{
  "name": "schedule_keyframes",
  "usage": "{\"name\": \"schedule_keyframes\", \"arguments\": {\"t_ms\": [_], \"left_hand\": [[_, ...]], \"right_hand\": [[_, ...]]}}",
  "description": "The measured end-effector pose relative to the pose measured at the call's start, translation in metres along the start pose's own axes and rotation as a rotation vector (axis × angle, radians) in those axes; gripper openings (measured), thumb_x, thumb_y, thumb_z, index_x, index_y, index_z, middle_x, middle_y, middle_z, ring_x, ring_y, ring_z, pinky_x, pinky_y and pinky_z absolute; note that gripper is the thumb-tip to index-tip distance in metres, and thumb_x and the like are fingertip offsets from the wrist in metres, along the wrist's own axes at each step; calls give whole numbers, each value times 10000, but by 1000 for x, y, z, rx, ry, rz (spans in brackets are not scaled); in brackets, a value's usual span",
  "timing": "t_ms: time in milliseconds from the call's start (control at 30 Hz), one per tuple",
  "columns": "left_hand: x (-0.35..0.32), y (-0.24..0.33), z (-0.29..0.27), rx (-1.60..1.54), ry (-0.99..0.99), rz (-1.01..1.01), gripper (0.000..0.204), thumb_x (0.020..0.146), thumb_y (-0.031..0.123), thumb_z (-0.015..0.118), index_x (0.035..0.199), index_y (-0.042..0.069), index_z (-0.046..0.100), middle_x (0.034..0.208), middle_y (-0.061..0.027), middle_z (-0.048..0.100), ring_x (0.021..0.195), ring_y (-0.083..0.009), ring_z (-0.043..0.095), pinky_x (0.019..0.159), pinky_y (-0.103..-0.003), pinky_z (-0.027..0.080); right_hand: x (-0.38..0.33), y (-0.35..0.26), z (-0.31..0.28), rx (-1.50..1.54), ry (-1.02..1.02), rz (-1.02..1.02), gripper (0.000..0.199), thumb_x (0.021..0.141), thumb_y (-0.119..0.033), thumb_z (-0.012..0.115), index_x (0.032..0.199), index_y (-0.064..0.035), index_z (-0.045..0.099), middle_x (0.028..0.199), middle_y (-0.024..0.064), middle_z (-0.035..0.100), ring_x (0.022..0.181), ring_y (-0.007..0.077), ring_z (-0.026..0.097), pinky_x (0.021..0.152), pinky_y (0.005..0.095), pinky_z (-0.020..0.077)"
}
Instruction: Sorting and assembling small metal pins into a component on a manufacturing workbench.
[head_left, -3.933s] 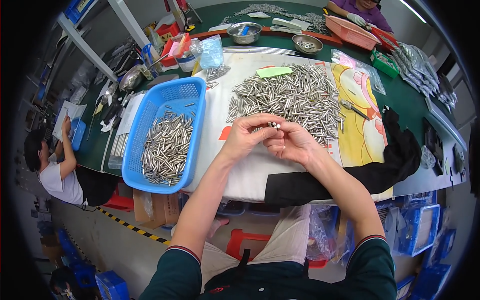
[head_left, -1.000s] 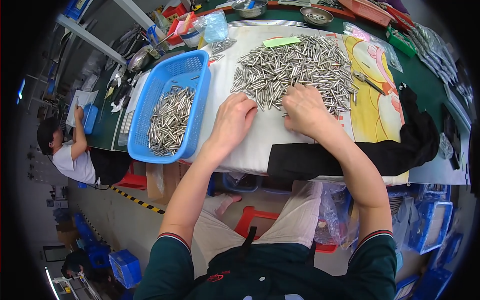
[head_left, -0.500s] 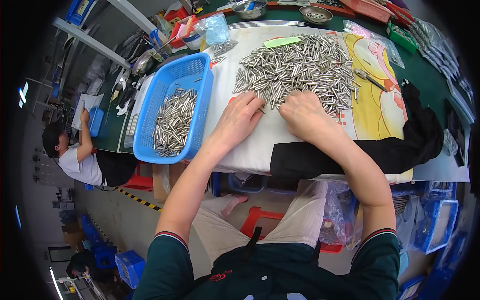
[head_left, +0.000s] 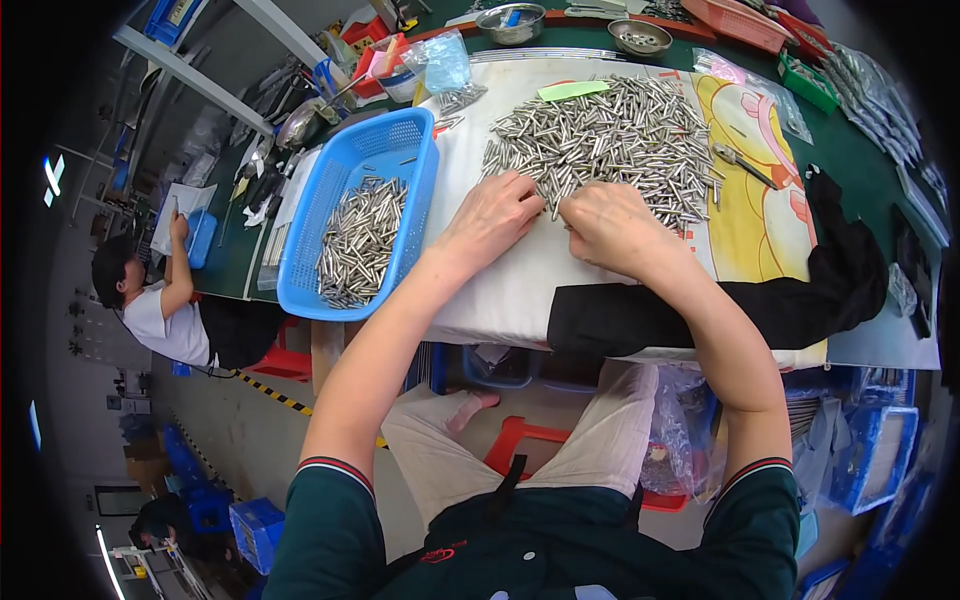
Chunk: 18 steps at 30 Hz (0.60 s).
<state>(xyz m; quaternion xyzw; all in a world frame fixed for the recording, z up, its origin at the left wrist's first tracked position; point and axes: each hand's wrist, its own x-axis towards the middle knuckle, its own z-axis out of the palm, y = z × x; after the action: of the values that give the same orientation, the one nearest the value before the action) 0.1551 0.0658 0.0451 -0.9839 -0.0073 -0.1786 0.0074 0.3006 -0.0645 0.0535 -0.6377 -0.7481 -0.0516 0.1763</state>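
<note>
A broad heap of small silvery metal pins (head_left: pixel 610 140) lies on the light cloth covering the table. My left hand (head_left: pixel 497 215) is at the heap's near left edge, its fingers curled together with the thumb against them. Just across a narrow gap, my right hand (head_left: pixel 617 225) is closed at the near edge of the same heap. Whatever either hand pinches is hidden by the fingers. Left of my hands stands a blue perforated plastic basket (head_left: pixel 290 285), partly filled with similar pins (head_left: pixel 365 240). A pale green slip (head_left: pixel 572 91) rests on top of the heap.
Pliers (head_left: pixel 745 166) lie right of the heap. A black cloth (head_left: pixel 650 315) stretches along the near edge. Metal bowls (head_left: pixel 510 22) and a pink basket (head_left: pixel 735 22) stand at the back. Another person (head_left: pixel 165 310) sits at the far left.
My left hand has moved slightly forward and right, its fingers closing in more. A dark pin that showed at its fingertips is out of sight. The whole view has shifted a little.
</note>
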Motion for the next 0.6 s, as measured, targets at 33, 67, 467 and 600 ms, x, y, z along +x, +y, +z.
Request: {"name": "schedule_keyframes", "arguments": {"t_ms": [33,67,467,600], "left_hand": [[3,1,1,19,5,3,134,684,45,633,793,33,558,831,-74,527,808,-233,532,708,-334,467],[3,4,2,18,8,2,134,684,45,633,793,33,558,831,-74,527,808,-233,532,708,-334,467],[2,25,-5,77,-85,-139,79,692,26,578,763,25,543,774,-116,510,755,-282,561,651,-383,490],[-3,24,-2,88,-78,-173,38,693,6,552,731,11,547,753,-123,518,733,-291,573,638,-391,491]], "right_hand": [[-1,4,-3,4,23,24,66,619,-79,564,643,-18,560,647,133,577,669,306,592,572,418,468],[-2,7,-6,8,47,48,63,624,-81,565,647,-23,564,650,131,578,672,305,593,575,420,469],[-4,9,-14,-36,-37,114,70,595,-81,588,626,-19,602,648,144,593,668,303,601,585,410,474],[-5,-5,-1,-179,-31,18,52,601,-66,604,622,-21,618,662,128,603,698,267,611,578,375,488]]}}
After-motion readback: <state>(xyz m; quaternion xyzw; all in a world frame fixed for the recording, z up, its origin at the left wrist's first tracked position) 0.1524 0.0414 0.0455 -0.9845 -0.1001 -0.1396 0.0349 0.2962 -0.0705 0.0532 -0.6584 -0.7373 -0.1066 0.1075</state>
